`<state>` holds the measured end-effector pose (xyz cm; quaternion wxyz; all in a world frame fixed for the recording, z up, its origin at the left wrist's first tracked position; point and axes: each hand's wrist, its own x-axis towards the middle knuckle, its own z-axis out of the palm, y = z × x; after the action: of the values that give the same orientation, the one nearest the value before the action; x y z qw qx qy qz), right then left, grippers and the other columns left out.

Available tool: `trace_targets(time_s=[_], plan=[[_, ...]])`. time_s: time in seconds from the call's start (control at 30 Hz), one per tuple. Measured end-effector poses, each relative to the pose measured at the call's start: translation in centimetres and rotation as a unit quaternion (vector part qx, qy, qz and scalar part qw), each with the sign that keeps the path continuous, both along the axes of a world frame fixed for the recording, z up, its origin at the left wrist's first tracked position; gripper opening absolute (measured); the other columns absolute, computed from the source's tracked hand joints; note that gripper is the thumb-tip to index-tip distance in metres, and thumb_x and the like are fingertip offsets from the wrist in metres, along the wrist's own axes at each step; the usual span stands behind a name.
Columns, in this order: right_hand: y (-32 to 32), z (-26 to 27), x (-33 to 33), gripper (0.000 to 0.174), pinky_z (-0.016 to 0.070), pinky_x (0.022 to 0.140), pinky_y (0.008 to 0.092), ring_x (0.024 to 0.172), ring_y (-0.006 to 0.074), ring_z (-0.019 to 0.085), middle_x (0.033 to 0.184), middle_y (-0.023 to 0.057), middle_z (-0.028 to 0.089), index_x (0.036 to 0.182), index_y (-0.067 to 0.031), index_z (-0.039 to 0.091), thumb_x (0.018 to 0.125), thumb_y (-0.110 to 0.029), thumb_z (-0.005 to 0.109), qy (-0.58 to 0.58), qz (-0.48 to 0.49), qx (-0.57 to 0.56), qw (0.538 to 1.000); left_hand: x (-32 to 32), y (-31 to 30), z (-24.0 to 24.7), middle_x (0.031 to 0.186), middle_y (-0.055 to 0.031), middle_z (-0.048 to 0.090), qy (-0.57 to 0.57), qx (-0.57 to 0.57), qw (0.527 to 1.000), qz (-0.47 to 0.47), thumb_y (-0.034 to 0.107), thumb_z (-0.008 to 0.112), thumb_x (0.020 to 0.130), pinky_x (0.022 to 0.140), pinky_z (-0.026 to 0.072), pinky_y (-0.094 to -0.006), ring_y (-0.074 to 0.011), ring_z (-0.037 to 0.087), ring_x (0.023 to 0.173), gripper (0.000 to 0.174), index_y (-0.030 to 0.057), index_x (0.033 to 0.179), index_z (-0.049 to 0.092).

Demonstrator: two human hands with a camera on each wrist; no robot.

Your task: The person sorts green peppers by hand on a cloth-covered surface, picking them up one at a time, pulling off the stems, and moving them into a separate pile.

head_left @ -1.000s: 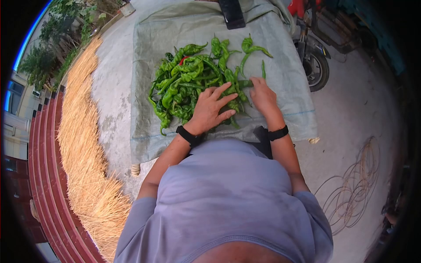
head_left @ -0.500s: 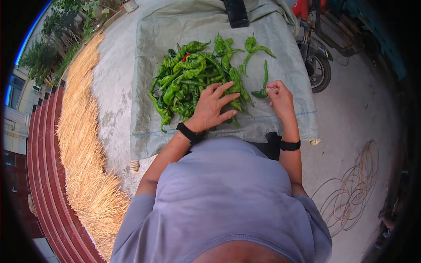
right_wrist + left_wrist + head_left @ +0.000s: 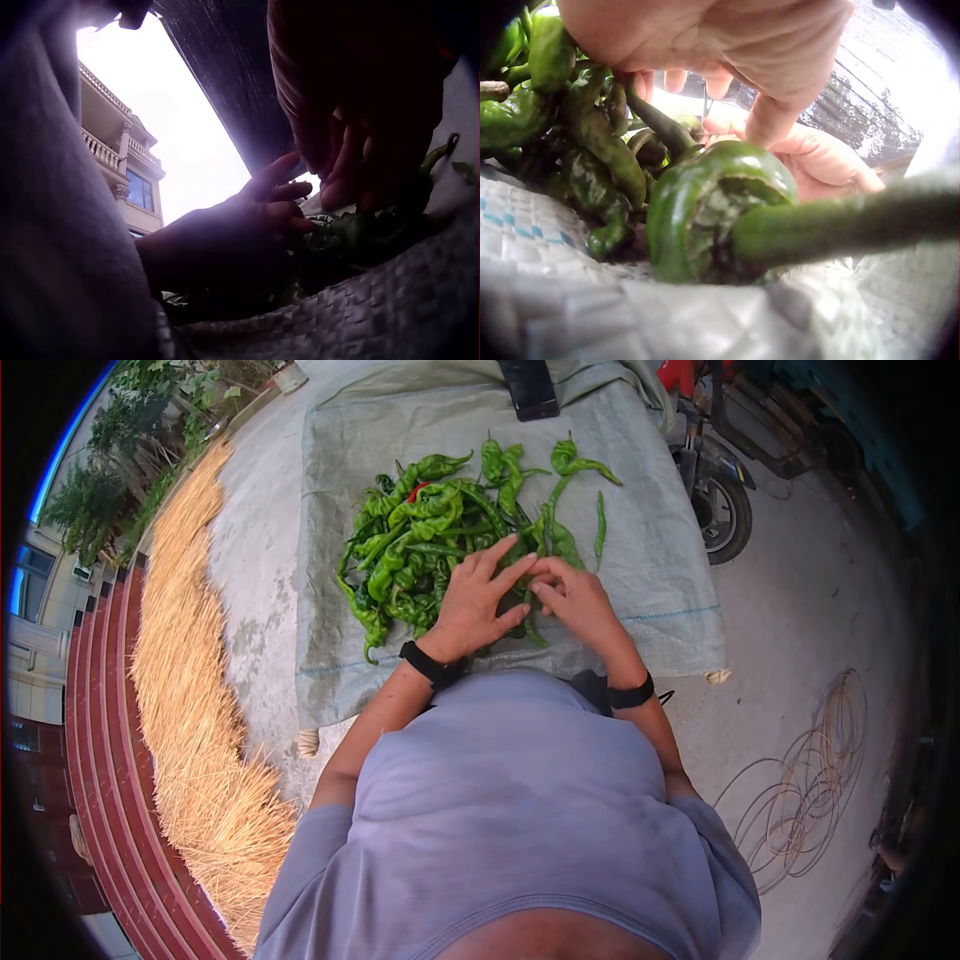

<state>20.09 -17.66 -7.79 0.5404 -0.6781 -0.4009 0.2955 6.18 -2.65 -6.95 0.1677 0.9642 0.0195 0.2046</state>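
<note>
Green chili peppers (image 3: 420,550), long and wrinkled, lie heaped on a pale woven sheet (image 3: 640,580), with one bit of red among them. My left hand (image 3: 475,600) rests on the heap's right side, fingers spread. Close against its fingertips, my right hand (image 3: 575,600) has curled fingers and pinches a green chili pepper (image 3: 563,545) at the heap's edge; the pepper's lower end is hidden behind the fingers. In the left wrist view, a large pepper (image 3: 720,187) with a thick stem lies near the camera, below the left hand (image 3: 712,37). The right wrist view is dark.
A straight thin pepper (image 3: 600,525) and a curved one (image 3: 585,465) lie apart, right of the heap. A dark flat object (image 3: 530,390) lies at the sheet's far edge. Dry straw (image 3: 180,660) covers ground at left. A coiled cable (image 3: 810,780) and a wheeled vehicle (image 3: 720,510) are at right.
My right hand went right beside a pepper, then came back left to the left hand's fingertips. The straight thin pepper now lies by itself at right. My left hand has stayed in place.
</note>
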Motion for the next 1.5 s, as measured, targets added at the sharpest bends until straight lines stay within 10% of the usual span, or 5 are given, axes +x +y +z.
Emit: trace_targets(time_s=[0.2,0.5,0.9,1.2,1.5], plan=[[-1.4,0.7,3.0,0.018,0.052,0.072,0.0368,0.088,0.0246,0.068,0.095,0.0083,0.07,0.105,-0.0084,0.063,0.091,-0.021,0.064,-0.217,-0.264,-0.07,0.937,0.0,-0.1,-0.5,0.153,-0.0042,0.039,0.013,0.047,0.999,0.001,0.024,0.075,0.079,0.103,0.0379,-0.046,-0.0339,0.045,0.125,0.05,0.021,0.127,0.065],[-0.6,-3.5,7.2,0.024,0.0501,0.073,0.047,0.092,0.0334,0.067,0.098,0.0106,0.07,0.098,-0.0127,0.063,0.087,-0.034,0.067,-0.337,-0.234,-0.283,0.867,0.1,-0.2,-0.1,0.152,-0.0046,0.039,0.028,0.036,0.999,-0.002,0.022,0.075,0.078,0.103,0.0379,-0.0454,-0.0337,0.046,0.123,0.05,0.0203,0.127,0.065],[-1.4,-2.3,5.0,0.02,0.0457,0.051,0.0268,0.055,0.0105,0.061,0.075,0.0065,0.069,0.104,-0.0024,0.057,0.1,-0.021,0.051,0.014,-0.221,0.041,0.974,0.0,-0.2,0.0,0.152,-0.0043,0.039,0.029,0.032,0.999,0.004,0.021,0.075,0.078,0.102,0.038,-0.0441,-0.0321,0.046,0.12,0.055,0.0205,0.131,0.06],[-1.4,0.5,3.1,0.024,0.0466,0.059,0.0283,0.054,0.0111,0.06,0.068,0.0,0.065,0.096,-0.0097,0.068,0.096,-0.031,0.057,-0.14,-0.178,-0.125,0.966,-0.1,-0.1,0.0,0.151,-0.0055,0.04,0.028,0.028,0.999,-0.002,0.022,0.074,0.078,0.1,0.0389,-0.0433,-0.0314,0.047,0.117,0.048,0.0186,0.125,0.065],[2.3,1.0,9.3,0.039,0.0502,0.087,0.0398,0.114,0.032,0.058,0.137,0.0129,0.052,0.124,-0.0162,0.061,0.085,-0.017,0.067,-0.422,-0.199,-0.116,0.877,-0.2,-0.1,0.1,0.15,-0.0064,0.041,0.024,0.025,0.999,-0.007,0.021,0.074,0.078,0.099,0.0397,-0.0435,-0.031,0.047,0.117,0.048,0.0163,0.124,0.066]])
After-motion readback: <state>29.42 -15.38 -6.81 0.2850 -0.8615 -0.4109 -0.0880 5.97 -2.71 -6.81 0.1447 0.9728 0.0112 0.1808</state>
